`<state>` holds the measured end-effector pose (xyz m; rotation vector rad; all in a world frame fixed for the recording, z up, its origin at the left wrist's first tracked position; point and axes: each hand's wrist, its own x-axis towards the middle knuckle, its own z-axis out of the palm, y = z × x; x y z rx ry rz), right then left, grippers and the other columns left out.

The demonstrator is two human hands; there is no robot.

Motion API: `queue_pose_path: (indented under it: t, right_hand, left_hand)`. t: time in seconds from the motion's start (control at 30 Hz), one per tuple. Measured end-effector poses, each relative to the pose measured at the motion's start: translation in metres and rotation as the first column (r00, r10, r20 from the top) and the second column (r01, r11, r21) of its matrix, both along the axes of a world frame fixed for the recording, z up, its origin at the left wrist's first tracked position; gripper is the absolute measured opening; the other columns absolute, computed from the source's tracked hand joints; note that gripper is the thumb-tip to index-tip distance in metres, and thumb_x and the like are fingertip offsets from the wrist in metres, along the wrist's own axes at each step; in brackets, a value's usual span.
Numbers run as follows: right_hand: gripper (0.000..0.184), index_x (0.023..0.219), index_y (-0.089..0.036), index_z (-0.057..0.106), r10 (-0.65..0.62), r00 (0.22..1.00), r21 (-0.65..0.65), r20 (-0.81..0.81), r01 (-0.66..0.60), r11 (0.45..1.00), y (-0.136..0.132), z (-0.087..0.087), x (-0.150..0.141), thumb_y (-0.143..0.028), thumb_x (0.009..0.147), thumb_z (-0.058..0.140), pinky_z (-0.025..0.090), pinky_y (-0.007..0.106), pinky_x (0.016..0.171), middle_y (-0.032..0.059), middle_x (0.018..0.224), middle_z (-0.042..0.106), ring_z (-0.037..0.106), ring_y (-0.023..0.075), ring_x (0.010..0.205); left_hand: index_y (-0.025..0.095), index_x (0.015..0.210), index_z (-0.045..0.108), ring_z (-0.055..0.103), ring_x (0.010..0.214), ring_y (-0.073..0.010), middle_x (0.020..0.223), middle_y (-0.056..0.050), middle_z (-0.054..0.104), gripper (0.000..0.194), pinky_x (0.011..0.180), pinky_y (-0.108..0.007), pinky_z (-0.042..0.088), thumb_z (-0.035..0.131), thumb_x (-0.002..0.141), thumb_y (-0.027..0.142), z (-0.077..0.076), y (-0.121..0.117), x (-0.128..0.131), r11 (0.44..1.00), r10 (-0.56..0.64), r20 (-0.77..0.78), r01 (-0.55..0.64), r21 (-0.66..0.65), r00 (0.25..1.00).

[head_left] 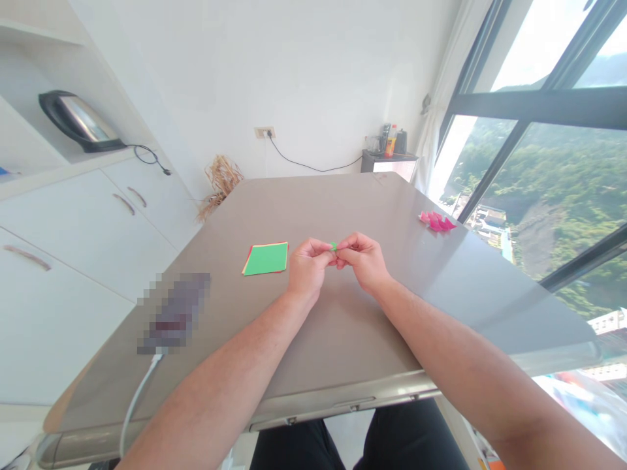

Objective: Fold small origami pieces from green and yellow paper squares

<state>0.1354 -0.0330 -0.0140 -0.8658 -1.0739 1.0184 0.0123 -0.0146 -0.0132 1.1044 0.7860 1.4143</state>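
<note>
A broad grey-brown tabletop with rounded edges (pixel 343 209) stretches from the person at the near side toward a plain white wall (pixel 313 65) at the far side. A large dark-framed window (pixel 529 117) fills the right, while white cabinets with curved handles (pixel 83 241) stand along the left. Beyond the tabletop's far left corner is a bundle of dried tan stalks (pixel 221 176), and a black-and-silver kettle (pixel 83 121) sits in the cabinets' open recess. Over the middle of the tabletop, the person's left hand (pixel 309 264) and right hand (pixel 363 261) meet at the fingertips, both pinching between thumb and fingers. Near left lies a pixelated dark rectangular object (pixel 176 313) with a white cable at its near end (pixel 132 398). Just left of the left hand rests a stack of square coloured paper, green on top with red and yellowish edges showing (pixel 266 259). A cluster of pointed pink pieces (pixel 437 222) lies near the right edge. Smallest is a tiny bright green piece (pixel 334 246), held between both hands, mostly hidden by the fingers.
</note>
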Motion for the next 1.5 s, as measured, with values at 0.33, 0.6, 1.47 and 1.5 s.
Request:
queue_pose_path:
  t: [0.33, 0.6, 1.47, 1.5]
  right_hand:
    - [0.008, 0.069, -0.021, 0.065, 0.025, 1.000, -0.056, -0.009, -0.025, 0.998, 0.000, 0.003, 0.002, -0.016, 0.064, 0.068, 0.050, 0.029, 0.057, -0.0046, 0.054, 0.063, 0.058, 0.0122, 0.050]
    - [0.007, 0.070, -0.022, 0.065, 0.025, 1.000, -0.086, -0.007, -0.026, 0.996, 0.000, 0.005, 0.005, -0.019, 0.065, 0.070, 0.051, 0.030, 0.058, -0.0042, 0.057, 0.065, 0.059, 0.0126, 0.051]
    - [0.009, 0.077, -0.022, 0.077, -0.110, 0.971, -0.057, 0.212, 0.124, 0.991, 0.002, 0.000, 0.006, -0.028, 0.070, 0.077, 0.060, 0.036, 0.073, 0.0016, 0.067, 0.073, 0.070, 0.0178, 0.068]
    - [0.009, 0.077, -0.022, 0.077, -0.112, 0.969, -0.059, 0.219, 0.128, 0.990, 0.001, 0.000, 0.006, -0.027, 0.071, 0.077, 0.060, 0.036, 0.072, 0.0017, 0.067, 0.073, 0.070, 0.0176, 0.068]
  left_hand:
    - [0.017, 0.071, 0.068, 0.066, 0.064, -0.0155, 0.067, 0.000, 0.069, 0.011, 0.068, -0.034, 0.057, 0.076, 0.062, 0.017, 0.000, 0.002, -0.003, 0.999, -0.031, -0.047, 0.032, 0.012, 0.998]
    - [0.018, 0.074, 0.067, 0.066, 0.063, -0.0147, 0.069, 0.001, 0.069, 0.013, 0.068, -0.033, 0.058, 0.075, 0.063, 0.016, 0.002, 0.002, -0.004, 0.999, -0.048, 0.001, 0.048, 0.004, 0.999]
    - [0.023, 0.084, 0.078, 0.073, 0.080, -0.0214, 0.080, -0.003, 0.078, 0.011, 0.080, -0.036, 0.055, 0.074, 0.075, 0.019, -0.004, 0.008, -0.010, 0.979, 0.160, -0.363, -0.102, 0.174, 0.918]
    - [0.023, 0.083, 0.078, 0.073, 0.080, -0.0216, 0.079, -0.003, 0.078, 0.010, 0.081, -0.036, 0.055, 0.074, 0.075, 0.019, -0.003, 0.007, -0.010, 0.980, 0.159, -0.363, -0.102, 0.170, 0.918]
